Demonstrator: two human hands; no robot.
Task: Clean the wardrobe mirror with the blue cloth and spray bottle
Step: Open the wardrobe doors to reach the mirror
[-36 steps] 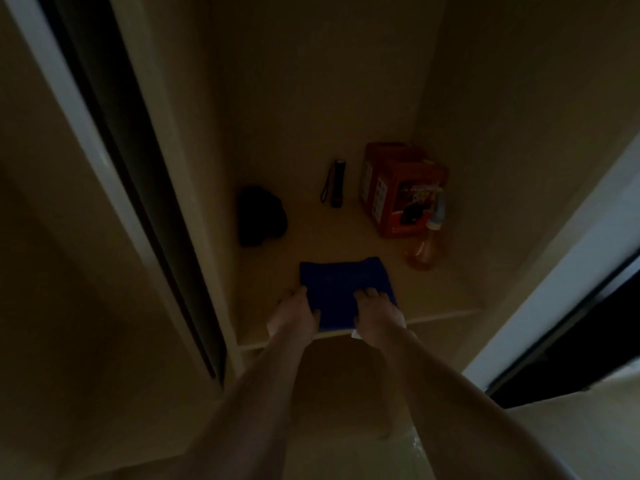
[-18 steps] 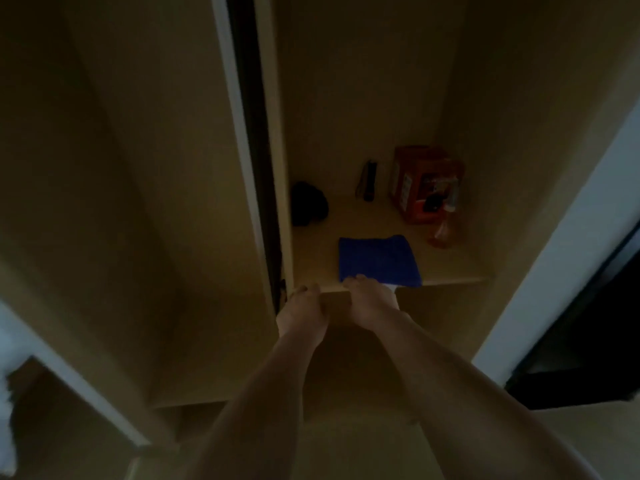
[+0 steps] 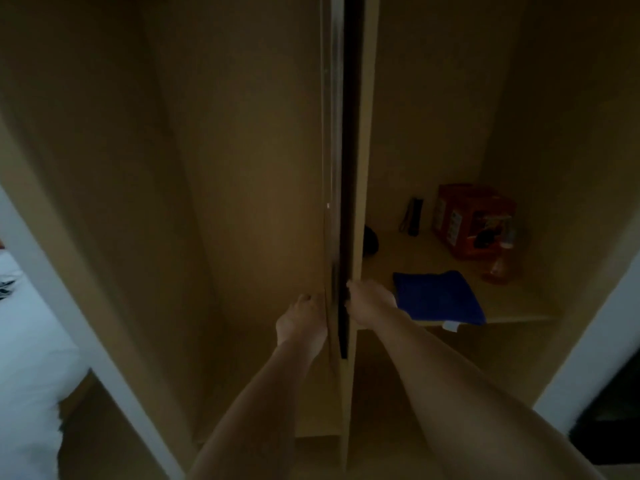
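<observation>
The folded blue cloth (image 3: pixel 437 296) lies flat at the front of a wardrobe shelf (image 3: pixel 519 306), with nothing holding it. Behind and to its right stands the spray bottle (image 3: pixel 500 266), which holds orange liquid. My left hand (image 3: pixel 302 318) grips the left side of a tall, narrow door edge (image 3: pixel 341 150) at the centre. My right hand (image 3: pixel 367 303) grips its right side, with the fingertips curled into the dark gap. No mirror surface is plainly visible in this dim light.
A red box (image 3: pixel 467 216) sits at the back of the shelf beside a small black torch (image 3: pixel 414 213), and a dark round object (image 3: pixel 371 244) lies near the divider. A deep beige compartment (image 3: pixel 225 168) opens on the left. White bedding (image 3: pixel 24 341) lies at the far left.
Both hands have left the blue cloth and moved left onto the vertical door edge. The view has swung left, and the cloth stays on the shelf.
</observation>
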